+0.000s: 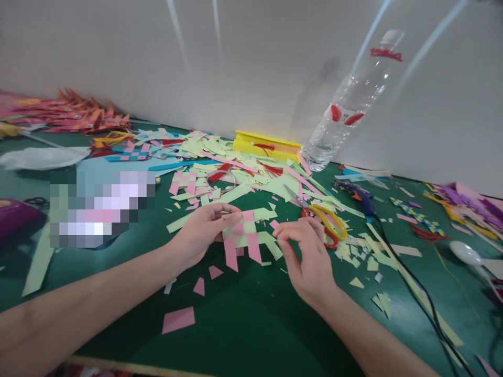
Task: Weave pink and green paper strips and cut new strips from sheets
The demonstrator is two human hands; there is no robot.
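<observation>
Weaving of paper strips appears to be in hand: the left hand [204, 230] pinches the left side of a pink-and-green woven piece [247, 236] near the middle of the bench [251, 335], while the right hand [304, 256] closes thumb and forefinger on a green strip end at its right side. The next move would likely call for a steady hold so the loose strips stay aligned. Scissors [326, 222] lie just behind the right hand, with paper scraps [236, 167], a tilted bottle [349, 110] and a black cable [408, 277] crowding the right side.
</observation>
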